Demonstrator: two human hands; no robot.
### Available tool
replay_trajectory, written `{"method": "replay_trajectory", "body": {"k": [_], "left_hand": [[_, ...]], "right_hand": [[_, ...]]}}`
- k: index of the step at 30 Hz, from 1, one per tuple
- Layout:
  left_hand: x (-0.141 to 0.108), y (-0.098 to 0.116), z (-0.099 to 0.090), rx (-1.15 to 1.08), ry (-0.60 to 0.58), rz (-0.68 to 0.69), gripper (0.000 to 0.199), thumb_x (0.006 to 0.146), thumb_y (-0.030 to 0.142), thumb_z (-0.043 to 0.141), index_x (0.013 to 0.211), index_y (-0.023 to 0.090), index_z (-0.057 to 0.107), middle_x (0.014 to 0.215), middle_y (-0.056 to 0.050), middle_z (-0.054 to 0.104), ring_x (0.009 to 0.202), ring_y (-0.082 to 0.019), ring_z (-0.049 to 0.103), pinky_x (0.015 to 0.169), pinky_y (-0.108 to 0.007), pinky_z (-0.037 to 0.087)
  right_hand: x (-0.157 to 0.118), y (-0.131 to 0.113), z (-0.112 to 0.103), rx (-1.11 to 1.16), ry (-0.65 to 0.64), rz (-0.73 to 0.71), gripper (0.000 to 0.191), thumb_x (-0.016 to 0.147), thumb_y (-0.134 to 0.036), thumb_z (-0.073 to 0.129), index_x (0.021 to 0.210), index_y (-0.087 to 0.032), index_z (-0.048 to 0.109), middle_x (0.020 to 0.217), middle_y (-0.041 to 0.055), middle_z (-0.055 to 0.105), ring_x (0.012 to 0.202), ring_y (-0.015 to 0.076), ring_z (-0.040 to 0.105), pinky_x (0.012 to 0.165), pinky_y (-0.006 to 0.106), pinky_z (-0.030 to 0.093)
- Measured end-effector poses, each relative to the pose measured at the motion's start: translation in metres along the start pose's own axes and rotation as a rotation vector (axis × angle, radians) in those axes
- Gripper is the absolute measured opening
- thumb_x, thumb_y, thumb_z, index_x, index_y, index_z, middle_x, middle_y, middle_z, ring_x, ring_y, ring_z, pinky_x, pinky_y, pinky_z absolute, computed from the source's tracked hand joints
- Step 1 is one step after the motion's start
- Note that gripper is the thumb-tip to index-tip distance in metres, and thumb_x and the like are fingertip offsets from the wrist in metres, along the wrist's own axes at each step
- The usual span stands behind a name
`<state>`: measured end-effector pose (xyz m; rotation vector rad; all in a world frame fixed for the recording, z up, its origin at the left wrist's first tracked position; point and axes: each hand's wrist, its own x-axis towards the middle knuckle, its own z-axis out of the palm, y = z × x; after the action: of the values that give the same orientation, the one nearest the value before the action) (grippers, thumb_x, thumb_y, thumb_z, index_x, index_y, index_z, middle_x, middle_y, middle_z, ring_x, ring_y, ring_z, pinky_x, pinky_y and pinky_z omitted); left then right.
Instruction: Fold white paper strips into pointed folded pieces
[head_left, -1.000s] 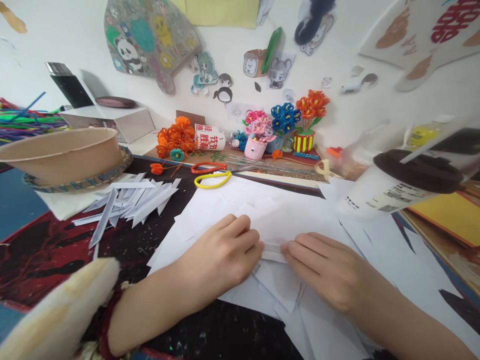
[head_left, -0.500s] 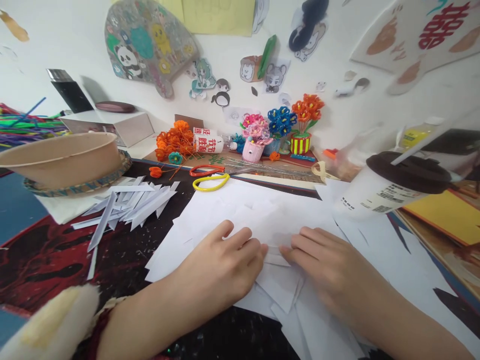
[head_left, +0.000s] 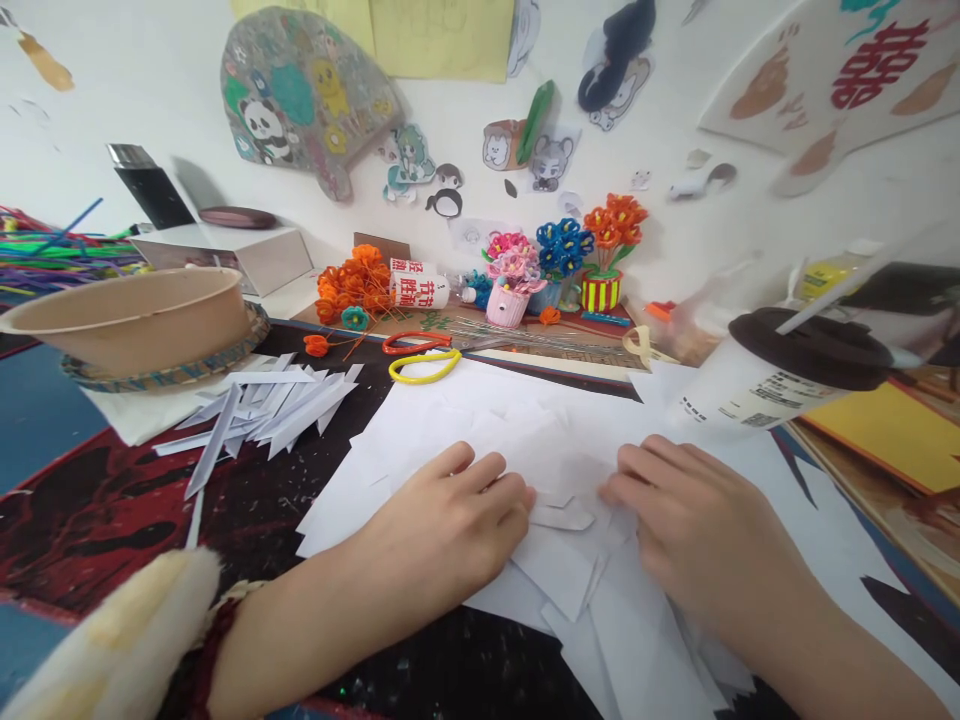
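A narrow folded strip of white paper (head_left: 566,515) lies over a spread of white paper sheets (head_left: 420,420). My left hand (head_left: 469,520) is closed at the strip's left end, thumb and curled fingers pressed together on it. To the right, my right hand (head_left: 686,515) hovers low over the sheets with its fingers curled together. Its fingertips are a little apart from the strip's right end, and what they hold, if anything, is hidden. Scissors with one red and one yellow handle (head_left: 424,368) rest at the back edge of the sheets.
Several folded paper strips (head_left: 277,400) are piled at the left, beside a tan bowl (head_left: 135,320). A lidded white cup with a straw (head_left: 757,385) stands at the right. Orange pipe-cleaner flowers (head_left: 352,285) and small flower pots (head_left: 600,292) line the back wall.
My right hand has moved to the right, off the strip, and more of the strip's right end shows. My left hand stays at its place on the strip.
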<state>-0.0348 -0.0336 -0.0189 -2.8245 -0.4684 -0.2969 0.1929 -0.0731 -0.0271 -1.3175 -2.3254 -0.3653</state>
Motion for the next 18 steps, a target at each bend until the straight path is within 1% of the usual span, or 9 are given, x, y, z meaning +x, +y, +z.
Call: {"method": "replay_trajectory", "body": {"k": [2, 4, 5, 6, 9, 11, 13, 15, 18], "left_hand": [[0.001, -0.001, 0.000, -0.033, -0.026, -0.013, 0.023, 0.092, 0.011, 0.046, 0.110, 0.011, 0.060, 0.085, -0.006, 0.060, 0.078, -0.022, 0.049, 0.066, -0.036, 0.032], [0.001, -0.002, -0.001, -0.098, -0.061, -0.052, 0.026, 0.089, 0.011, 0.048, 0.113, 0.012, 0.060, 0.086, -0.006, 0.059, 0.078, -0.022, 0.048, 0.067, -0.036, 0.033], [0.001, -0.002, -0.001, -0.141, -0.079, -0.080, 0.028, 0.087, 0.011, 0.050, 0.113, 0.014, 0.060, 0.086, -0.006, 0.059, 0.078, -0.022, 0.048, 0.067, -0.036, 0.033], [0.000, -0.003, -0.002, -0.190, -0.091, -0.111, 0.032, 0.085, 0.009, 0.051, 0.114, 0.015, 0.060, 0.087, -0.006, 0.059, 0.078, -0.022, 0.049, 0.067, -0.036, 0.033], [-0.001, -0.007, -0.005, -0.342, -0.104, -0.231, 0.040, 0.083, 0.005, 0.048, 0.117, 0.021, 0.060, 0.087, -0.004, 0.059, 0.080, -0.020, 0.051, 0.069, -0.036, 0.032], [-0.001, -0.010, -0.006, -0.444, -0.093, -0.320, 0.033, 0.088, 0.009, 0.047, 0.114, 0.023, 0.062, 0.085, -0.003, 0.060, 0.081, -0.020, 0.053, 0.070, -0.035, 0.032], [0.000, -0.012, -0.005, -0.535, -0.075, -0.394, 0.022, 0.092, 0.019, 0.050, 0.107, 0.022, 0.066, 0.085, -0.002, 0.062, 0.082, -0.019, 0.055, 0.071, -0.035, 0.033], [0.001, -0.013, -0.002, -0.586, -0.044, -0.443, 0.015, 0.090, 0.025, 0.057, 0.100, 0.022, 0.068, 0.086, -0.002, 0.063, 0.083, -0.019, 0.057, 0.073, -0.035, 0.033], [0.003, -0.013, 0.006, -0.595, 0.003, -0.502, 0.011, 0.084, 0.022, 0.067, 0.094, 0.022, 0.070, 0.088, -0.002, 0.064, 0.083, -0.020, 0.057, 0.075, -0.035, 0.033]], "right_hand": [[0.001, -0.003, 0.000, 0.092, 0.018, 0.001, 0.035, 0.076, 0.007, 0.039, 0.077, -0.012, 0.069, 0.076, 0.0092, 0.062, 0.074, 0.0232, 0.055, 0.066, 0.038, 0.044], [0.002, -0.009, 0.001, 0.243, -0.024, -0.050, 0.033, 0.085, 0.002, 0.041, 0.097, -0.012, 0.069, 0.090, 0.0101, 0.065, 0.081, 0.0217, 0.058, 0.070, 0.036, 0.048], [0.003, -0.012, 0.002, 0.289, -0.058, -0.078, 0.032, 0.089, -0.001, 0.041, 0.103, -0.012, 0.068, 0.094, 0.0103, 0.066, 0.083, 0.0214, 0.059, 0.071, 0.035, 0.049], [0.003, -0.014, 0.004, 0.320, -0.073, -0.106, 0.032, 0.091, -0.003, 0.040, 0.105, -0.012, 0.067, 0.094, 0.0103, 0.067, 0.083, 0.0212, 0.060, 0.071, 0.035, 0.051], [0.002, -0.017, 0.007, 0.362, -0.107, -0.095, 0.029, 0.094, -0.008, 0.041, 0.102, -0.013, 0.068, 0.091, 0.0093, 0.069, 0.083, 0.0218, 0.062, 0.072, 0.037, 0.053], [0.001, -0.015, 0.008, 0.388, -0.123, -0.065, 0.028, 0.094, -0.010, 0.042, 0.100, -0.014, 0.069, 0.090, 0.0085, 0.069, 0.083, 0.0217, 0.062, 0.071, 0.038, 0.054], [0.001, -0.013, 0.009, 0.424, -0.126, -0.038, 0.028, 0.095, -0.010, 0.042, 0.098, -0.015, 0.070, 0.090, 0.0077, 0.070, 0.082, 0.0209, 0.062, 0.070, 0.037, 0.054], [0.001, -0.012, 0.010, 0.458, -0.117, -0.011, 0.026, 0.095, -0.010, 0.045, 0.095, -0.015, 0.070, 0.089, 0.0070, 0.070, 0.081, 0.0205, 0.061, 0.070, 0.037, 0.054], [0.000, -0.013, 0.010, 0.500, -0.099, 0.043, 0.020, 0.093, -0.012, 0.051, 0.093, -0.015, 0.070, 0.088, 0.0063, 0.069, 0.081, 0.0204, 0.060, 0.071, 0.037, 0.053]]}}
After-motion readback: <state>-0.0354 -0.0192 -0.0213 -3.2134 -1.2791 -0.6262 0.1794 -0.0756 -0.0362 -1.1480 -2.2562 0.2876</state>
